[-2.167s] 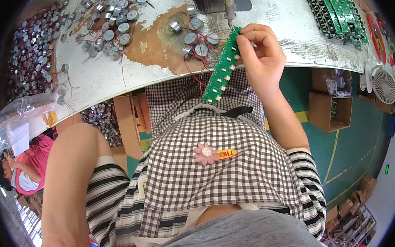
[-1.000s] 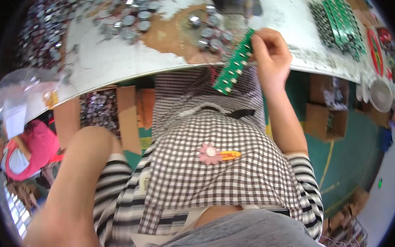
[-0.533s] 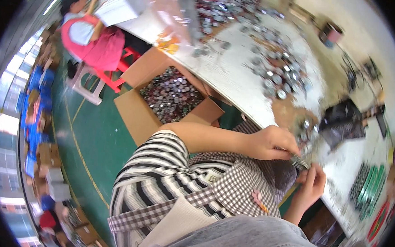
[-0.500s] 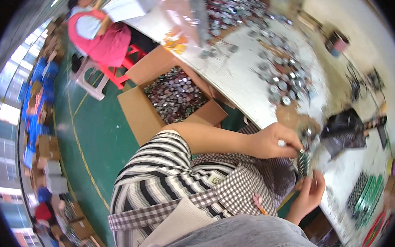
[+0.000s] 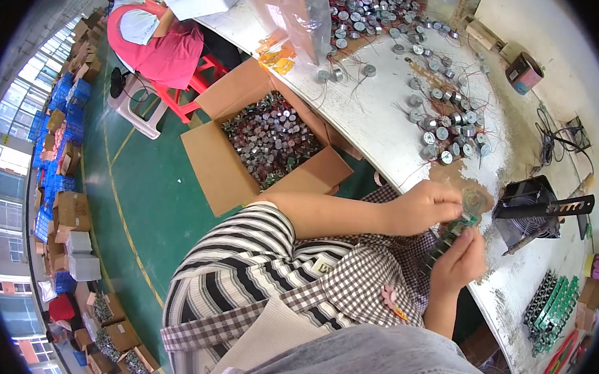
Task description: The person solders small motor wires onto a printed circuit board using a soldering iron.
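White tabletop (image 5: 384, 141) bears motors (image 5: 447, 131) beyond left fingers (image 5: 450, 210), pinched at the circuit board (image 5: 455, 228) right fingers (image 5: 465, 242) grip.

A co-worker in a pink vest (image 5: 150, 49) sits by a red plastic stool (image 5: 173, 100) and a pale stool (image 5: 125, 106), near a clear plastic bag (image 5: 296, 14). Beyond, blue stacks (image 5: 74, 131), probably crates, stand beside cardboard boxes (image 5: 72, 211).

Left hand (image 5: 430, 207): right of centre, fingertips at the upper end of the circuit board (image 5: 457, 228)
Right hand (image 5: 461, 262): just below, gripping the board between thumb and fingers
Table (image 5: 379, 118): wired metal discs (image 5: 447, 133) toward the top, green boards (image 5: 554, 309) lower right
Cardboard box (image 5: 213, 170): left of centre, holding more discs
Co-worker (image 5: 158, 49): seated, upper left
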